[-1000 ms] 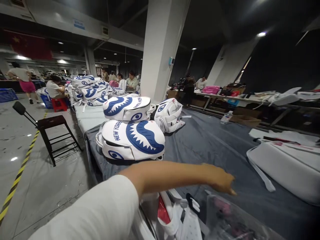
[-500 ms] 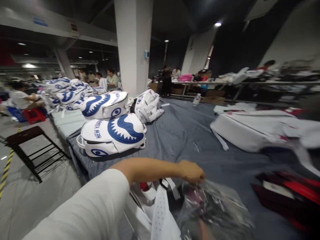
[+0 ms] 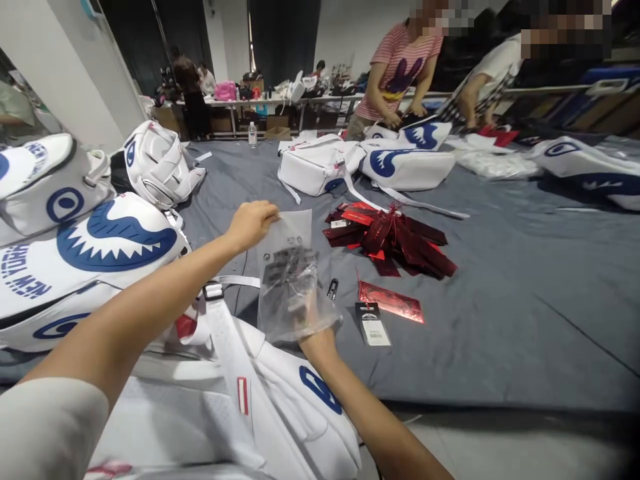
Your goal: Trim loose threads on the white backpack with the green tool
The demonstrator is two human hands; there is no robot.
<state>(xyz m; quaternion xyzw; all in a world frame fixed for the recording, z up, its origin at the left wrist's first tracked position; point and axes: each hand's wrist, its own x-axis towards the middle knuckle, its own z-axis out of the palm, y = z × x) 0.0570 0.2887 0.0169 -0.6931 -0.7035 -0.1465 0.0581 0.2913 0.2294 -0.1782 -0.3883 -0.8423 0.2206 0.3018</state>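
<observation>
A clear plastic bag (image 3: 295,223) with dark print hangs over the table in front of me. My left hand (image 3: 253,225) pinches its upper left edge, fingers closed. Inside the bag's lower part is my right hand (image 3: 315,333); the film blurs its fingers, so their grip cannot be made out. A dark shape shows through the plastic. Below both arms lies a white backpack (image 3: 200,400) with straps and a blue eye patch. Right of the bag are a black safety pin (image 3: 333,289), a black-and-white hang tag (image 3: 373,325) and a shiny red strip (image 3: 391,301).
A bunch of dark red tags (image 3: 390,237) lies farther back on the grey cloth (image 3: 500,300). White backpacks with blue shark mouths (image 3: 120,233) are stacked at left; others (image 3: 410,163) stand at the back. A bottle (image 3: 253,135) is behind. Two people (image 3: 400,73) work across the table.
My view has swung right, bringing the red tags and co-workers into sight. The left hand still holds the plastic bag, now raised and spread; my right hand shows clearly inside it.
</observation>
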